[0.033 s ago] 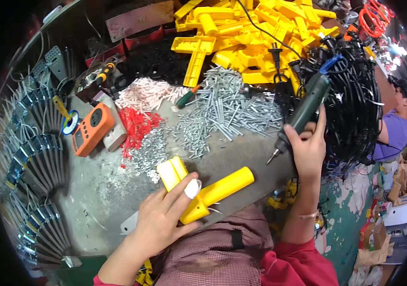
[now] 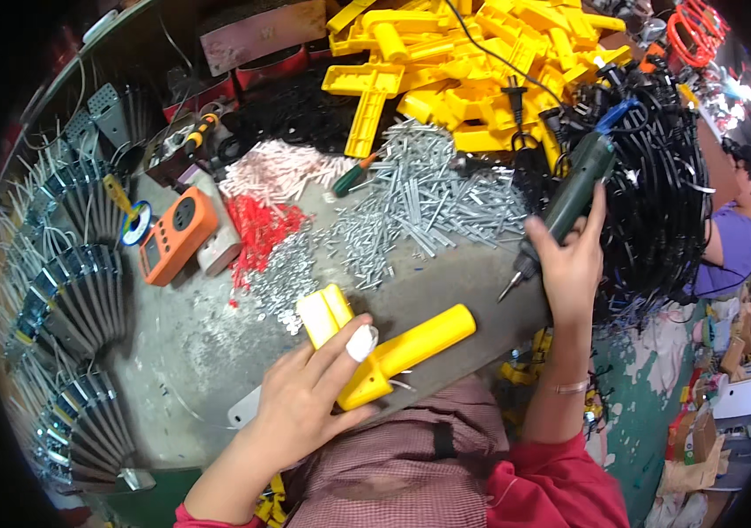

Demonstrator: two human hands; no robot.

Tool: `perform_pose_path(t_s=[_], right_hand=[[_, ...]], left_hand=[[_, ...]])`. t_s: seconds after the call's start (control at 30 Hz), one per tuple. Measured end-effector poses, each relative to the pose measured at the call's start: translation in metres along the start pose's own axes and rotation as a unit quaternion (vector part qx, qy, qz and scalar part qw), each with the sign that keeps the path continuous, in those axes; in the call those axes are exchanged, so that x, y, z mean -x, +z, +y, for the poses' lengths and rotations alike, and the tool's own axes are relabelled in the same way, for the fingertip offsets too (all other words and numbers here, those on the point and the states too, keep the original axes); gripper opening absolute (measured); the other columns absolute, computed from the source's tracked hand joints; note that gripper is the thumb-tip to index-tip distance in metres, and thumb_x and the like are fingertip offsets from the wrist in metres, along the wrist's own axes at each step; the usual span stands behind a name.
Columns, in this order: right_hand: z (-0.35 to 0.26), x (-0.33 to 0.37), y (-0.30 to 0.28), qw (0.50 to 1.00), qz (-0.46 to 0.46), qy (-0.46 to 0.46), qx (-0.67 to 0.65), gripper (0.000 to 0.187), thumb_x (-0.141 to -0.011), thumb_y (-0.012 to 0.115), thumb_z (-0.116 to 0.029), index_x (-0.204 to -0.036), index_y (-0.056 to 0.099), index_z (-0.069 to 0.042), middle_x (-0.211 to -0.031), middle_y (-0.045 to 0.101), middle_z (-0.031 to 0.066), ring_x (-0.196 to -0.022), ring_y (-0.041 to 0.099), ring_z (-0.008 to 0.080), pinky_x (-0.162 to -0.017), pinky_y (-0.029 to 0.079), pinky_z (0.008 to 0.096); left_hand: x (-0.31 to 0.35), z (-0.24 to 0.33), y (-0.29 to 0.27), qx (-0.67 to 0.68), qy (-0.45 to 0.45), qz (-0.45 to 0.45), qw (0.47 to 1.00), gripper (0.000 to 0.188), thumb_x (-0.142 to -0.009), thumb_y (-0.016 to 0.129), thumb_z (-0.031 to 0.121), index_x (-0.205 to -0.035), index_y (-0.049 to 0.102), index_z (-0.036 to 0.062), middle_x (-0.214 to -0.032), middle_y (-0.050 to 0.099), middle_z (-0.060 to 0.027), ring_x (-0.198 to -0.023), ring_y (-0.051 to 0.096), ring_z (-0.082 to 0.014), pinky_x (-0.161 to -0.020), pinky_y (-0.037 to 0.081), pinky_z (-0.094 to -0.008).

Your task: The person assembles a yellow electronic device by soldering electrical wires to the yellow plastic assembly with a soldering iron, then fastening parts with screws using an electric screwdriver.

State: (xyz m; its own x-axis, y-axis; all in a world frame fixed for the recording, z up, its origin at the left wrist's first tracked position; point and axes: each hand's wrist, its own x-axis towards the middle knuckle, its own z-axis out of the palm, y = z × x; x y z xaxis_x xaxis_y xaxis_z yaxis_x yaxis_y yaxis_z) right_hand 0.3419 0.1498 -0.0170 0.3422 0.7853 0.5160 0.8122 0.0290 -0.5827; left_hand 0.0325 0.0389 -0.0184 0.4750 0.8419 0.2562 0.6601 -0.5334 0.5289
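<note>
My left hand point(image 2: 309, 387), with a white wrap on one finger, grips a yellow T-shaped plastic housing point(image 2: 424, 341) at its wide end. The housing lies at the table's near edge, its round handle pointing right. A thin pale wire pokes out beside the handle's base. In my right hand point(image 2: 569, 264) is a dark green electric screwdriver point(image 2: 580, 180), its bit angled down and left, apart from the housing. Beyond both hands lie a heap of silver screws point(image 2: 437, 198), small metal pieces point(image 2: 283, 280), red pieces point(image 2: 261, 229) and pale pink sticks point(image 2: 274, 172).
Many yellow housings point(image 2: 481, 53) are piled at the back. Bundled black cables point(image 2: 657, 194) crowd the right side. An orange socket meter point(image 2: 177, 236), a green-handled screwdriver point(image 2: 353, 178) and fanned metal-ended wires point(image 2: 80, 295) lie leftward. A person in purple point(image 2: 732, 246) sits at far right.
The whole view has shifted slightly. Both hands keep their holds, and the screwdriver stays apart from the housing.
</note>
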Motion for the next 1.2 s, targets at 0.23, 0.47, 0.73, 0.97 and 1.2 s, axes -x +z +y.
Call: perform_pose_path(t_s=[0.23, 0.47, 0.73, 0.97, 1.2], right_hand=[[-0.038, 0.006, -0.008, 0.804, -0.092, 0.109, -0.577, 0.059, -0.09, 0.057, -0.012, -0.14, 0.032, 0.006, -0.094, 0.055, 0.0075, -0.084, 0.055, 0.0158, -0.081, 0.048, 0.0289], [-0.033, -0.036, -0.025, 0.731, -0.269, 0.063, -0.624, 0.062, -0.092, 0.059, -0.015, -0.14, 0.028, 0.01, -0.107, 0.048, 0.0099, -0.107, 0.05, 0.0203, -0.1, 0.041, 0.0372], [-0.034, -0.048, -0.034, 0.525, -0.263, 0.185, -0.788, 0.054, -0.086, 0.06, -0.017, -0.124, 0.035, 0.014, -0.108, 0.049, 0.0197, -0.122, 0.046, 0.0351, -0.116, 0.012, 0.0649], [-0.06, 0.033, 0.022, 0.448, -0.214, 0.241, -0.834, 0.036, -0.091, 0.052, -0.023, -0.115, 0.045, 0.003, -0.084, 0.044, 0.0022, -0.08, 0.048, 0.0135, -0.088, 0.042, 0.0355], [-0.055, 0.04, 0.03, 0.421, -0.198, 0.285, -0.838, 0.035, -0.087, 0.058, -0.022, -0.11, 0.043, 0.001, -0.081, 0.046, 0.0024, -0.078, 0.05, 0.0149, -0.089, 0.043, 0.0363]], left_hand=[[0.0, -0.002, 0.001, -0.007, -0.009, -0.024, 1.0, 0.1, -0.06, 0.086, 0.027, -0.142, 0.035, 0.0045, -0.14, 0.05, -0.0131, -0.104, 0.061, -0.0363, -0.086, 0.051, -0.0425], [0.003, -0.009, 0.0, 0.004, -0.037, -0.03, 0.999, 0.093, -0.062, 0.084, 0.027, -0.14, 0.038, 0.0051, -0.135, 0.054, -0.0098, -0.103, 0.061, -0.0349, -0.085, 0.049, -0.0436], [0.007, -0.01, 0.005, 0.029, -0.04, -0.011, 0.999, 0.096, -0.059, 0.086, 0.024, -0.14, 0.038, 0.0067, -0.135, 0.054, -0.0115, -0.109, 0.06, -0.0363, -0.09, 0.049, -0.0421], [0.004, -0.011, 0.007, 0.038, -0.009, 0.009, 0.999, 0.095, -0.058, 0.084, 0.021, -0.14, 0.039, 0.0026, -0.139, 0.051, -0.0136, -0.089, 0.061, -0.0315, -0.074, 0.051, -0.0398], [0.006, -0.019, 0.013, 0.045, 0.02, 0.037, 0.998, 0.098, -0.061, 0.083, 0.022, -0.143, 0.033, 0.0044, -0.139, 0.051, -0.0129, -0.094, 0.063, -0.0331, -0.074, 0.052, -0.041]])
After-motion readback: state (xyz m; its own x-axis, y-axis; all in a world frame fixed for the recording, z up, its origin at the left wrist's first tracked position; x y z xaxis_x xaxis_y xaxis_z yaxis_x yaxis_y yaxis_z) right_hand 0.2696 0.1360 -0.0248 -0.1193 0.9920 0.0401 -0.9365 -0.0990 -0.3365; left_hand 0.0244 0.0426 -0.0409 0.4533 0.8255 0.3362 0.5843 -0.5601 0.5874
